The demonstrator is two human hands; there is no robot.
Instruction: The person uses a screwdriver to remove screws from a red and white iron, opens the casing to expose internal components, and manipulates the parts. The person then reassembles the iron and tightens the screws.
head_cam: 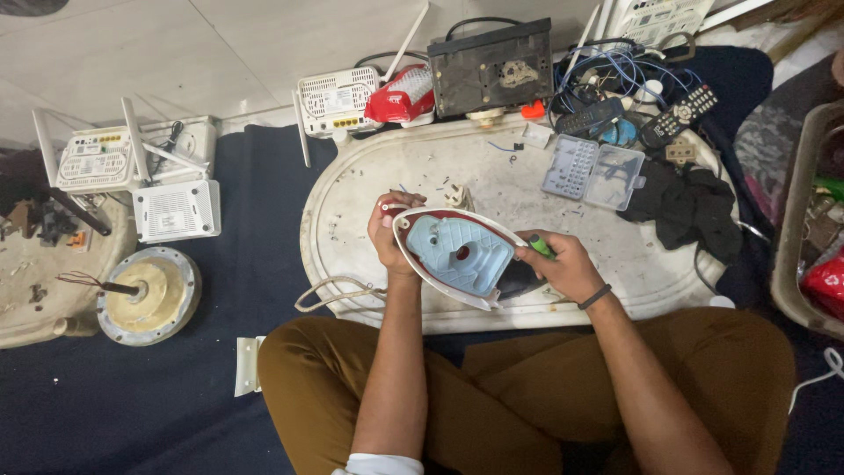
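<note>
**Two hands on an opened iron**

Both busy over the near middle of the white oval tray (352,189). Left hand (387,236) clamped round the rear end of the iron (457,257), fingers curled over the red-and-white edge, thumb underneath, likely so as to keep the body from turning. Iron held tilted, pale blue inner plate up and toward the face, pointed end near and to the right; probably turned so to bring the hole in the plate into sight. Right hand (567,264) closed on a green-handled screwdriver (541,246), tip aimed in at the right flank of the iron and lost behind the shell; whether seated in a screw, cannot tell. Grey cord (330,293) looping off the tray's left near edge, seemingly from the iron.

Round about: a clear bit box (593,171), lid open, just right of the work and within reach; a black cloth (686,207) bunched beyond it. Along the far rim, a black box (491,66), a red-and-white casing (402,97), a white router (337,101), two remotes (651,114) and a tangle of blue wires (615,70). More routers (132,171) on the dark mat far left, and a round motor part (148,295) near left. A white plug (457,195) lying just beyond the iron, close by the left fingers. Small scraps scattered on the tray. Knees drawn up under the tray's near edge, little room there; cord the likeliest snag for the left forearm.
</note>
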